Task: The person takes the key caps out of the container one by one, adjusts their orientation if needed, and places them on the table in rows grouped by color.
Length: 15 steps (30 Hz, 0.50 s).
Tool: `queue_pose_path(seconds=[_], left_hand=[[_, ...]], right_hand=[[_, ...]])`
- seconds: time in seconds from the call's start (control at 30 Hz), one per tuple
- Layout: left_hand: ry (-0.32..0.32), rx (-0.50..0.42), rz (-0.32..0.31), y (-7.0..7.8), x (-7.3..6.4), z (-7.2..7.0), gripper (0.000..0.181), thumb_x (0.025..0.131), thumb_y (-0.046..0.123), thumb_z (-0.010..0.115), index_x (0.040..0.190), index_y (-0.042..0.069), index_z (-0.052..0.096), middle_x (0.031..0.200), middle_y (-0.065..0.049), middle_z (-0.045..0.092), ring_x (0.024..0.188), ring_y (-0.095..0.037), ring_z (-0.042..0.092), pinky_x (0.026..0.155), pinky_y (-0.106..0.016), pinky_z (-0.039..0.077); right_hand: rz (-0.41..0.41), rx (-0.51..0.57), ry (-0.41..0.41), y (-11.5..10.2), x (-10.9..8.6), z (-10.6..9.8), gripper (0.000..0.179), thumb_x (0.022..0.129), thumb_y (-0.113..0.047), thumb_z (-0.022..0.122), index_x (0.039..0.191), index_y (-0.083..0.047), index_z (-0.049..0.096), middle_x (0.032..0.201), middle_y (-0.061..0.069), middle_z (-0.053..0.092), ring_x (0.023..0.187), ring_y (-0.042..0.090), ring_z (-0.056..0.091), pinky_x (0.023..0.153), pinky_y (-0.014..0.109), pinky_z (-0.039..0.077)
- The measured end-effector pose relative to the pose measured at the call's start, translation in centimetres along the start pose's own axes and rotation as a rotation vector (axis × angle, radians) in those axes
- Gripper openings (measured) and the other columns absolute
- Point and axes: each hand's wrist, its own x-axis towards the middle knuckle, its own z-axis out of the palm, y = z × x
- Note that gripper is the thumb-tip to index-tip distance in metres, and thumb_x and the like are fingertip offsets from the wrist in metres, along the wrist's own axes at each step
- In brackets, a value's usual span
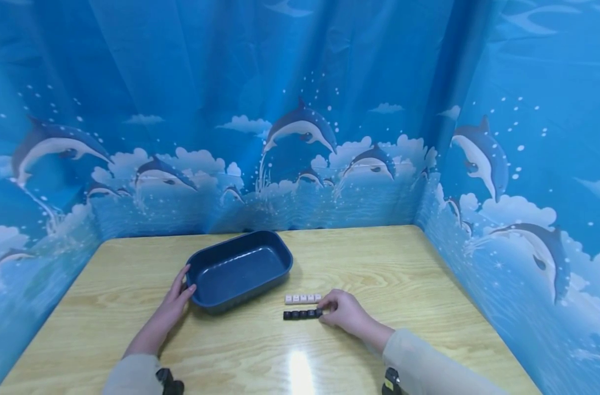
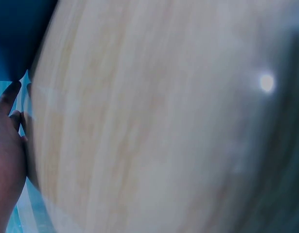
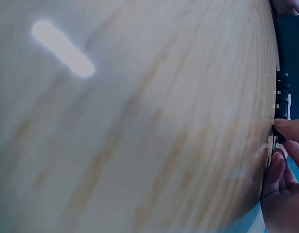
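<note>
A dark blue rectangular basin [image 1: 237,274] sits at an angle on the table, its inside bare. Against its left end rests my left hand [image 1: 173,304], with thumb and fingers extended along the outer wall. To the right of the basin lies a row of several black keycaps [image 1: 300,315]. Just behind it runs a parallel row of several whitish keycaps [image 1: 302,299] with small dark marks. My right hand [image 1: 346,315] pinches the rightmost black keycap [image 3: 279,136] between thumb and finger. The right wrist view catches both at its right edge.
The light wood-grain table [image 1: 379,263] has a bright light reflection near its front. A blue curtain [image 1: 260,66] printed with dolphins hangs along the back and both sides.
</note>
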Motion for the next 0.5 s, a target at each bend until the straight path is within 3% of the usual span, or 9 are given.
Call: queue_pose_path(seconds=[0.1, 0.33, 0.5], left_hand=[[0.001, 0.000, 0.001, -0.1, 0.0, 0.0, 0.068, 0.106, 0.030, 0.039, 0.157, 0.023, -0.006, 0.155, -0.034, 0.002, 0.141, -0.051, 0.004, 0.110, -0.066, 0.003], [0.041, -0.021, 0.069, -0.5, 0.0, -0.1, 0.066, 0.106, 0.024, 0.040, 0.157, 0.015, -0.002, 0.153, -0.038, 0.006, 0.140, -0.053, 0.011, 0.112, -0.063, 0.009], [0.062, -0.009, 0.025, -0.7, 0.0, -0.2, 0.068, 0.106, 0.029, 0.042, 0.158, 0.022, -0.001, 0.155, -0.034, 0.007, 0.142, -0.050, 0.011, 0.113, -0.061, 0.008]], right_hand=[[0.010, 0.011, -0.010, 0.0, 0.0, 0.0, 0.023, 0.071, -0.002, 0.081, 0.092, -0.009, 0.074, 0.079, -0.002, 0.056, 0.070, 0.014, 0.051, 0.060, 0.025, 0.045], [0.023, 0.046, -0.039, -0.1, 0.1, -0.6, 0.024, 0.074, -0.004, 0.080, 0.097, -0.008, 0.073, 0.088, -0.001, 0.061, 0.078, 0.016, 0.054, 0.066, 0.027, 0.049], [0.036, 0.043, -0.027, -0.2, 0.0, -1.9, 0.023, 0.076, -0.004, 0.079, 0.098, -0.008, 0.073, 0.093, 0.000, 0.063, 0.080, 0.016, 0.056, 0.066, 0.026, 0.051]])
